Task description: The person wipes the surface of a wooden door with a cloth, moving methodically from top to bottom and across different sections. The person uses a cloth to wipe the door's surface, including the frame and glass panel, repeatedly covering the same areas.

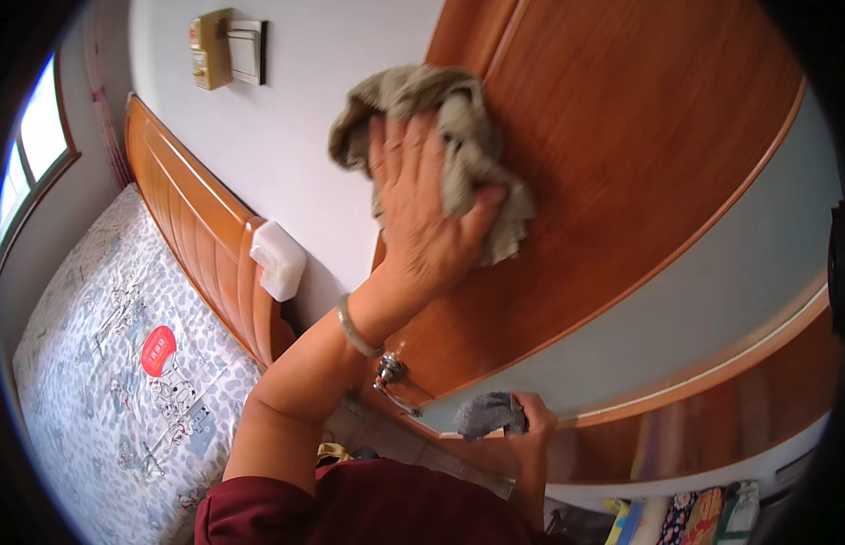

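My left hand [418, 195], flat-fingered with the thumb spread, presses a crumpled beige-green cleaning cloth [463, 163] against the upper edge of a brown wooden door [622, 154]. Part of the cloth bunches out past the fingertips and under the thumb. Lower and to the right, my right hand [534, 416] grips a dark grey cloth [486, 415] in front of the door's pale glass panel [677, 282]. That cloth hangs out to the left of the fingers. A metal door handle [392, 371] shows just beyond my left wrist, which wears a pale bangle [353, 329].
To the left stands a bed [104, 363] with a patterned sheet and a wooden headboard [200, 218]. A white plastic container [279, 261] sits by the headboard's end. Light switches [246, 52] and a yellowish box [210, 50] are on the wall. Folded fabrics [681, 518] lie at lower right.
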`<action>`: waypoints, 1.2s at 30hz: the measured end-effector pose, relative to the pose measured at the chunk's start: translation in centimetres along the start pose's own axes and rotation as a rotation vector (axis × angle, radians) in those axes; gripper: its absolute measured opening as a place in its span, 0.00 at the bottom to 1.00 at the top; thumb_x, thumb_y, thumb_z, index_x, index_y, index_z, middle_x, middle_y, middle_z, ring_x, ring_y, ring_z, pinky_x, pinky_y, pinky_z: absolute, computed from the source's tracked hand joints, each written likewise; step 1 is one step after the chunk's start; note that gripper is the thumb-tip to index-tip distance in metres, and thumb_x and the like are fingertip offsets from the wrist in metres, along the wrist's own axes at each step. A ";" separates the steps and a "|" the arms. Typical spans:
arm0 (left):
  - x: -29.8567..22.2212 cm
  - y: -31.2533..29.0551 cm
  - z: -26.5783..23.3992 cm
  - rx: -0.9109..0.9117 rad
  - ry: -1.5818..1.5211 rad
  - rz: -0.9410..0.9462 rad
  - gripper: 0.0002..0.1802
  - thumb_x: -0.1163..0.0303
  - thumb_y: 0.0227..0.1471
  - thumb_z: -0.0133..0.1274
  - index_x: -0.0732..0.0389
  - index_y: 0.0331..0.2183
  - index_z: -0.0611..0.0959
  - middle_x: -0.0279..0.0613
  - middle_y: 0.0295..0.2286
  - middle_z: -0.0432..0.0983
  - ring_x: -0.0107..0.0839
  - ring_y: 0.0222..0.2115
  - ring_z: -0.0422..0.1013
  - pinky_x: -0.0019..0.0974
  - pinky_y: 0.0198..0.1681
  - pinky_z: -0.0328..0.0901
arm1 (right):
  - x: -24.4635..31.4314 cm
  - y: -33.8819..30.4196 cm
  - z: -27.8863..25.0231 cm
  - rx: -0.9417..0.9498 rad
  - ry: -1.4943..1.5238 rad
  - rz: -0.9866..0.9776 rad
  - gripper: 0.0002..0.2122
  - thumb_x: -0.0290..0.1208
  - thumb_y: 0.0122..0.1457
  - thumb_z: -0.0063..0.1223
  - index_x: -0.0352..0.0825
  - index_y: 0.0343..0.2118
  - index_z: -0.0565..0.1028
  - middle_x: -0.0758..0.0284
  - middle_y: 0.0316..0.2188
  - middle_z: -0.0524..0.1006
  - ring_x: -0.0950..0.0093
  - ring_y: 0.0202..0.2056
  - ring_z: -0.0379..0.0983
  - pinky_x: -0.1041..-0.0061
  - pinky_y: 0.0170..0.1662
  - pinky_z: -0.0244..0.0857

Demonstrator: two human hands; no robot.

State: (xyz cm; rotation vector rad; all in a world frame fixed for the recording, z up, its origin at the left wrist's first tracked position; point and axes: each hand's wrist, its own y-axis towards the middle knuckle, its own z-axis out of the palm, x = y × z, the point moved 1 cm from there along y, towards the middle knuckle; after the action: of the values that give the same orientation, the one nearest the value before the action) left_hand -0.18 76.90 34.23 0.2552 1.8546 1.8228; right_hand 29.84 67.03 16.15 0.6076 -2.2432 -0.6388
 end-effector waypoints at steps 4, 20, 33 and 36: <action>1.5 -7.3 -1.5 0.123 -0.080 -0.074 0.43 0.46 0.53 0.52 0.71 0.58 0.68 0.64 0.57 0.63 0.64 0.61 0.56 0.69 0.67 0.36 | 0.4 0.2 0.1 -0.024 0.023 0.024 0.19 0.15 0.39 0.57 0.34 0.38 0.80 0.59 0.30 0.81 0.60 0.31 0.80 0.69 0.36 0.73; 8.0 -36.7 -6.1 0.955 -0.042 -0.381 0.47 0.51 0.49 0.57 0.76 0.59 0.64 0.72 0.56 0.57 0.71 0.59 0.52 0.80 0.63 0.38 | -0.7 -0.7 0.9 -0.087 -0.029 0.072 0.13 0.18 0.45 0.59 0.32 0.37 0.79 0.58 0.28 0.81 0.63 0.29 0.81 0.72 0.35 0.72; 5.6 -34.8 -4.1 0.594 -0.066 -0.280 0.64 0.56 0.43 0.70 0.76 0.63 0.45 0.75 0.59 0.47 0.76 0.61 0.46 0.80 0.63 0.34 | -2.1 -1.5 1.5 -0.127 0.038 0.179 0.15 0.17 0.42 0.62 0.30 0.38 0.79 0.60 0.27 0.81 0.71 0.29 0.80 0.74 0.35 0.72; 5.9 -29.7 -3.3 0.562 -0.103 -0.123 0.63 0.58 0.42 0.71 0.74 0.63 0.46 0.74 0.58 0.49 0.74 0.61 0.48 0.81 0.62 0.33 | -2.0 -1.8 1.7 -0.134 0.081 0.226 0.15 0.17 0.43 0.62 0.29 0.37 0.79 0.62 0.28 0.82 0.75 0.30 0.80 0.75 0.36 0.72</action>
State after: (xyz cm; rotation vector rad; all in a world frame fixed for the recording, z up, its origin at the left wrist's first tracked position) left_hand -0.13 74.63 3.83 0.4125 2.2168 1.1533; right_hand 30.31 67.31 13.05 0.3020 -2.1339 -0.6316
